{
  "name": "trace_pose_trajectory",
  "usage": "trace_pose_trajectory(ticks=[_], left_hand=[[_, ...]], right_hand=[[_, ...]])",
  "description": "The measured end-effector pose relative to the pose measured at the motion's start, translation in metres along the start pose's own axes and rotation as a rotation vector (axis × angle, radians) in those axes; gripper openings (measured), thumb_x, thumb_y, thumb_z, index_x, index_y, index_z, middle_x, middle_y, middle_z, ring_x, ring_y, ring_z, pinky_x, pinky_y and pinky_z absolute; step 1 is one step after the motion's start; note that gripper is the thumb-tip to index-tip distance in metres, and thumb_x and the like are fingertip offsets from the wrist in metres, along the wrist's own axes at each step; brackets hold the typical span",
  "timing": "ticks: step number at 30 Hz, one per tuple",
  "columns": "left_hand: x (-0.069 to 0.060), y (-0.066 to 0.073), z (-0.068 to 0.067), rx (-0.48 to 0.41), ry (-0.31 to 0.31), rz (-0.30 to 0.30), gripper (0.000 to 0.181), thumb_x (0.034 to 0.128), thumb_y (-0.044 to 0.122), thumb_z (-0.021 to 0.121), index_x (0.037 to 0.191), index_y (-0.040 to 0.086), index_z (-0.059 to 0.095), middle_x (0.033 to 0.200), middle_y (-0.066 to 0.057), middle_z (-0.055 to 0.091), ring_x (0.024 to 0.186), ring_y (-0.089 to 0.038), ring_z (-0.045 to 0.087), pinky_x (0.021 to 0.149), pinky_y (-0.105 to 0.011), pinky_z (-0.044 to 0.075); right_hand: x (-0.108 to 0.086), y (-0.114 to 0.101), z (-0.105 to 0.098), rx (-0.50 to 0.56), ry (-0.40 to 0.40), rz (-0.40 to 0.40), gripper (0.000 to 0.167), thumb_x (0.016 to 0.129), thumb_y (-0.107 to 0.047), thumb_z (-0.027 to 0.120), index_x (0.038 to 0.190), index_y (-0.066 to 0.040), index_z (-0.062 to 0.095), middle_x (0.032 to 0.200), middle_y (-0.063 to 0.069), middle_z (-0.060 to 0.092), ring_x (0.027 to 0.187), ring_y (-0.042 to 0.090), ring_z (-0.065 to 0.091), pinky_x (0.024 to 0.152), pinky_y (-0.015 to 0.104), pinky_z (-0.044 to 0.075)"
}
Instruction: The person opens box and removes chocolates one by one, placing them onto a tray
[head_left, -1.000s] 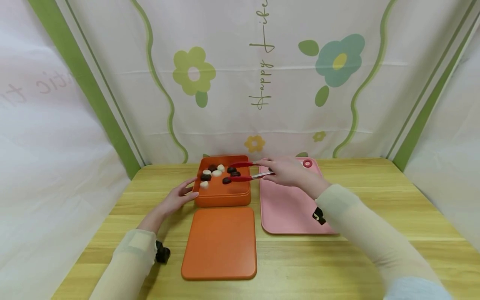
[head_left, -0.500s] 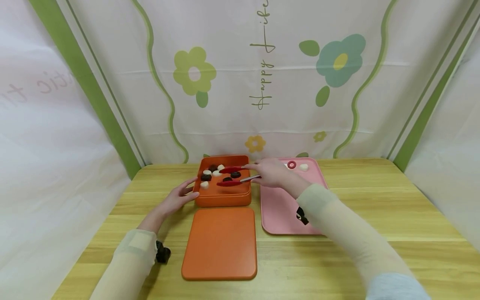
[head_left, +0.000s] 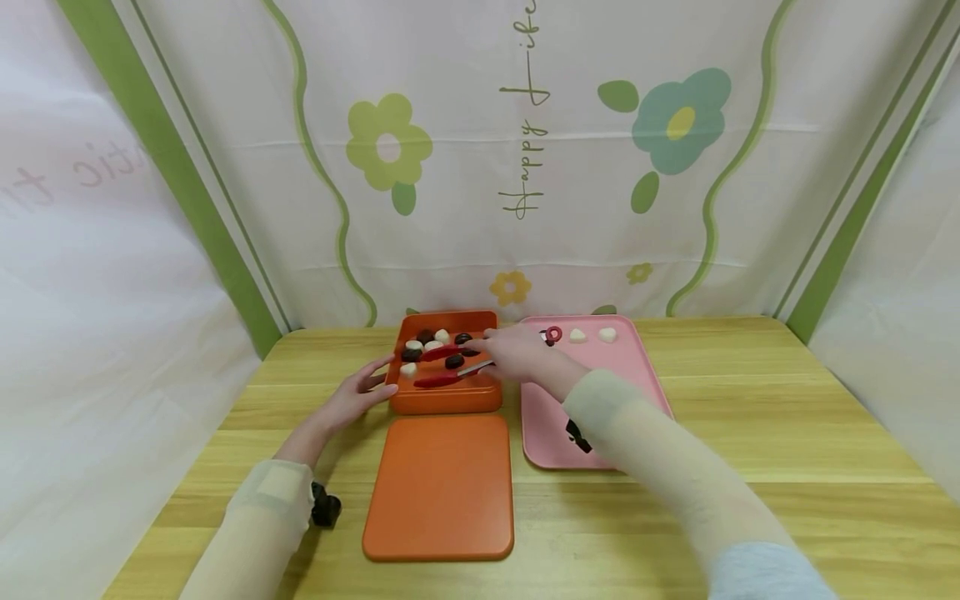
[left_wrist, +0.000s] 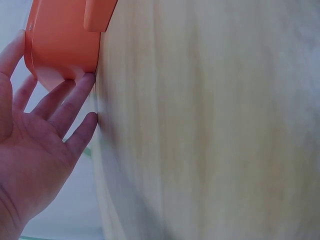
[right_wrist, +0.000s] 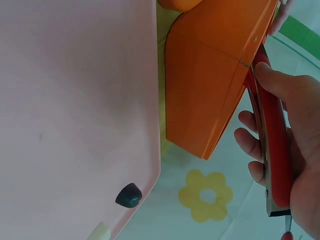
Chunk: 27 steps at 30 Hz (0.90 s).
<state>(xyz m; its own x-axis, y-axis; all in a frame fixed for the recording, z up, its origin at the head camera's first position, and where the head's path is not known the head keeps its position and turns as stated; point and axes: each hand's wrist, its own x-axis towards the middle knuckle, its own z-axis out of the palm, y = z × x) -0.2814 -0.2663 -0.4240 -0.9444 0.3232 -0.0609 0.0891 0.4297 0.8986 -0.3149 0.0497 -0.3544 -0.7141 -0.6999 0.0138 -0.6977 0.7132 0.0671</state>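
My right hand grips red-handled metal tongs over an orange box. Their red tips are spread apart inside it, pointing at a white heart-shaped chocolate near the left wall; the tips do not seem closed on anything. Several dark and white chocolates lie in the box, among them a dark one between the tong arms. My left hand rests its extended fingers against the box's left side. The hand and tongs hide part of the box's right side.
A pink tray lies right of the box, with two white hearts and a dark piece along its far edge. The tongs' red ring hovers over that edge. An orange lid lies flat before the box.
My right hand and the tongs have moved left, from the dark chocolates at the box's right towards its left side. White hearts on the tray have come into sight. My left hand has stayed put.
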Motion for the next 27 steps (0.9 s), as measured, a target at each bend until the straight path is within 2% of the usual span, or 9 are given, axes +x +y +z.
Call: trace_pose_trajectory(ticks=[6,11,18,27], left_hand=[[-0.001,0.001,0.0,0.0,0.002,-0.005,0.068,0.0983,0.029,0.06,0.155,0.014,0.026,0.155,-0.024,0.024,0.141,-0.042,0.024,0.109,-0.058,0.025],[-0.001,0.002,0.0,0.01,-0.003,-0.006,0.07,0.0981,0.031,0.06,0.156,0.014,0.024,0.155,-0.024,0.023,0.141,-0.042,0.024,0.109,-0.059,0.024],[0.0,0.001,0.0,0.02,0.0,-0.004,0.069,0.0981,0.031,0.06,0.155,0.014,0.025,0.155,-0.024,0.024,0.14,-0.042,0.025,0.109,-0.059,0.025],[0.0,0.0,0.0,0.005,-0.004,0.02,0.068,0.0989,0.028,0.059,0.155,0.011,0.024,0.154,-0.025,0.025,0.14,-0.043,0.024,0.109,-0.058,0.025]], right_hand=[[0.009,-0.008,0.003,-0.024,-0.026,0.019,0.054,0.092,-0.038,0.067,0.142,-0.025,0.053,0.119,0.008,0.062,0.088,0.023,0.063,0.075,0.037,0.054],[0.016,-0.012,0.003,-0.052,-0.029,0.012,0.053,0.093,-0.039,0.065,0.142,-0.023,0.053,0.122,0.006,0.064,0.095,0.023,0.063,0.077,0.037,0.053],[0.018,-0.016,0.0,-0.04,-0.037,0.011,0.052,0.094,-0.038,0.065,0.143,-0.025,0.053,0.116,0.004,0.066,0.093,0.02,0.063,0.076,0.033,0.052],[0.022,-0.015,0.006,-0.025,-0.004,-0.008,0.049,0.093,-0.037,0.066,0.14,-0.029,0.055,0.104,0.001,0.07,0.084,0.017,0.063,0.065,0.03,0.051]])
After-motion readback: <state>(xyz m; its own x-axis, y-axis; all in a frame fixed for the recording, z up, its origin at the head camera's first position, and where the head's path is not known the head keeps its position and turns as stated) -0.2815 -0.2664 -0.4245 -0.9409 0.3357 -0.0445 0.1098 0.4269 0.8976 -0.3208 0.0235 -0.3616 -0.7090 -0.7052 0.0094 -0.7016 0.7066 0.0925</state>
